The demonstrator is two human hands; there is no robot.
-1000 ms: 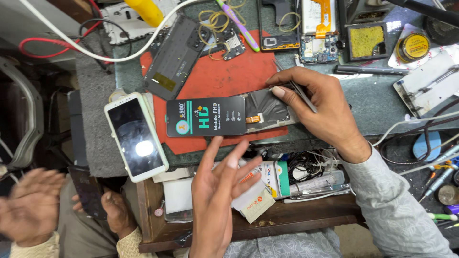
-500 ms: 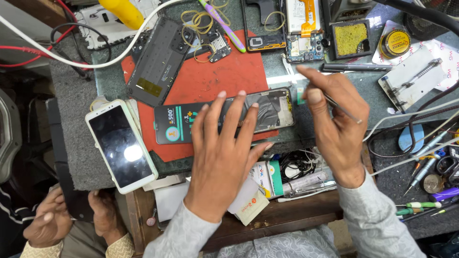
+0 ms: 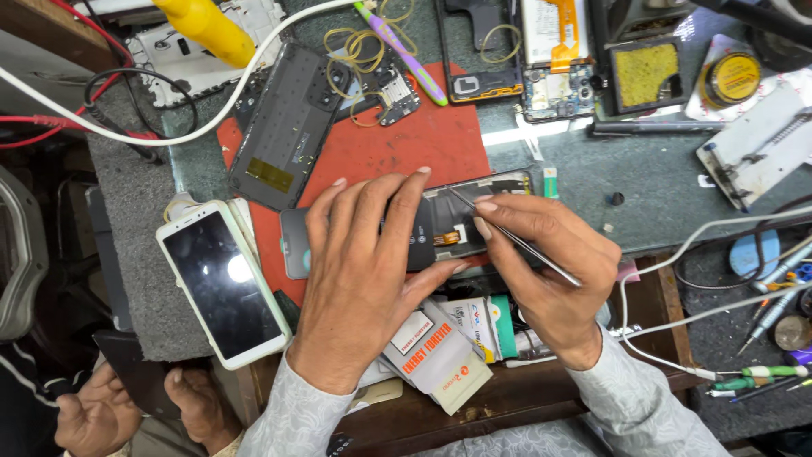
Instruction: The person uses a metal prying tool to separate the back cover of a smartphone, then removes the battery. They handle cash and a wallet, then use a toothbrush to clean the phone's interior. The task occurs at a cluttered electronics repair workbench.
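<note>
Since half a second ago the left hand (image 3: 364,279) has settled flatter over the opened phone (image 3: 440,224), fingers now spread across its dark left part, and the right hand (image 3: 545,271) has come down from above the phone's right end, bringing the tweezers (image 3: 516,239) to its interior.

Opened phone: lies lengthwise on the red mat (image 3: 423,140), near the mat's front edge, at the middle of the bench. Right part uncovered; a small orange flex strip shows inside, just beside the tweezer tips.

Left hand: open, palm down, pressing on the phone, gripping nothing.

Right hand: closed around the thin metal tweezers in a pencil-like pinch, tips pointing up-left into the phone body. Whether the tips hold anything cannot be told.

Surroundings: a white phone (image 3: 224,283) with a dark screen lies left of the left hand, on a grey pad. A dark back cover (image 3: 288,127) rests tilted at the mat's upper-left corner. Rubber bands (image 3: 359,46) lie loose behind it. Small printed packets (image 3: 436,351) sit at the bench's front edge, under both wrists. A white cable (image 3: 710,233) runs along the right side. Another person's hands (image 3: 127,406) show at lower left, well apart from the work.
</note>
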